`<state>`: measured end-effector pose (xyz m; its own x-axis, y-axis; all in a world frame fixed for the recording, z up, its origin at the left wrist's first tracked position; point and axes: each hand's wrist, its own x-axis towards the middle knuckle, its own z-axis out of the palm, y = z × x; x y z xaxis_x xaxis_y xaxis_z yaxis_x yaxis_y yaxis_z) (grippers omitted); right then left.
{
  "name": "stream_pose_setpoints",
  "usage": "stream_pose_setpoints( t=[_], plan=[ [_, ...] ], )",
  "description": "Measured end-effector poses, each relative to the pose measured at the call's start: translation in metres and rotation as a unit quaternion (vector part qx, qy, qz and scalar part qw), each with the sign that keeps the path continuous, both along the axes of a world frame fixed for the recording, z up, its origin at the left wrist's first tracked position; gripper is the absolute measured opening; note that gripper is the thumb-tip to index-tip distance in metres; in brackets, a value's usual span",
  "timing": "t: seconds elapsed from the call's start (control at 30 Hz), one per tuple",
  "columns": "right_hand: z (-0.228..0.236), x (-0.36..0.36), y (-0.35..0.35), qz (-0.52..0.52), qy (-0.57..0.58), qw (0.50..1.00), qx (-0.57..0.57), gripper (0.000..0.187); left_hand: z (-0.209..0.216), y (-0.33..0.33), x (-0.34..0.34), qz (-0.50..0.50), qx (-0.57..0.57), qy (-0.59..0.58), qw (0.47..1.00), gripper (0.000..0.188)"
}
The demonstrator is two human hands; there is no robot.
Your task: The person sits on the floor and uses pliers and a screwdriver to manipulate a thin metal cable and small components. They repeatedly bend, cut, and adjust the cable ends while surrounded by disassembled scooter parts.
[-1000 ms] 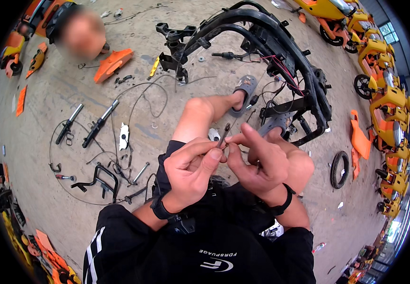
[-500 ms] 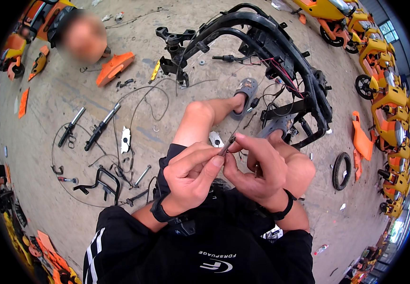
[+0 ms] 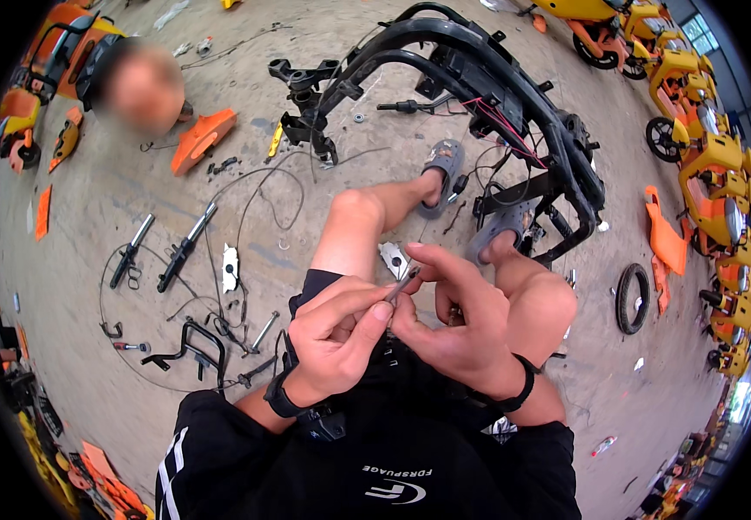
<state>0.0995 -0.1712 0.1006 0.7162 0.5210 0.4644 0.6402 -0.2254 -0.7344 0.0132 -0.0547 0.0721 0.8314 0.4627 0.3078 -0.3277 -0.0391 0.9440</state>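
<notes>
A thin, dark metal rod-like piece (image 3: pixel 405 284) is pinched between the thumb and forefinger of my left hand (image 3: pixel 330 336), tilted up to the right above my lap. Around its upper end is my right hand (image 3: pixel 471 325): the thumb is beside the rod and the forefinger reaches over its tip. Something small with a metallic glint shows among that hand's curled lower fingers, too hidden to name. Beyond my knees stands a black scooter frame (image 3: pixel 367 65) with loose red wires (image 3: pixel 514 134).
Two fork tubes (image 3: pixel 187 247), a black bracket (image 3: pixel 207 347) and looped cables (image 3: pixel 258 204) lie to the left. An orange panel (image 3: pixel 202 140) is near another person at the far left. A tyre (image 3: pixel 632 299) lies right, before a row of yellow scooters (image 3: pixel 712 208).
Both hands have moved slightly left and down with the rod. My right forefinger has lifted off its tip and stretched out. The view has shifted a little.
</notes>
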Motion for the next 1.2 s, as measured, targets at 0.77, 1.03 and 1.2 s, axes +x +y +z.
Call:
stream_pose_setpoints(
  t=[0.77, 1.03, 1.2],
  plan=[
    [-0.016, 0.014, -0.023, -0.068, 0.123, 0.99, 0.029, 0.034, -0.022, -0.001, -0.004, 0.033, -0.156, 0.061, 0.985, 0.013],
    [-0.009, 0.013, -0.01, 0.013, 0.038, 0.999, -0.005, 0.022, -0.022, -0.003, -0.008, 0.001, -0.233, 0.073, 0.97, 0.013],
    [-0.027, 0.017, -0.003, 0.09, -0.028, 0.996, 0.007, 0.021, -0.029, -0.003, -0.008, 0.011, -0.169, 0.075, 0.983, 0.015]
  ],
)
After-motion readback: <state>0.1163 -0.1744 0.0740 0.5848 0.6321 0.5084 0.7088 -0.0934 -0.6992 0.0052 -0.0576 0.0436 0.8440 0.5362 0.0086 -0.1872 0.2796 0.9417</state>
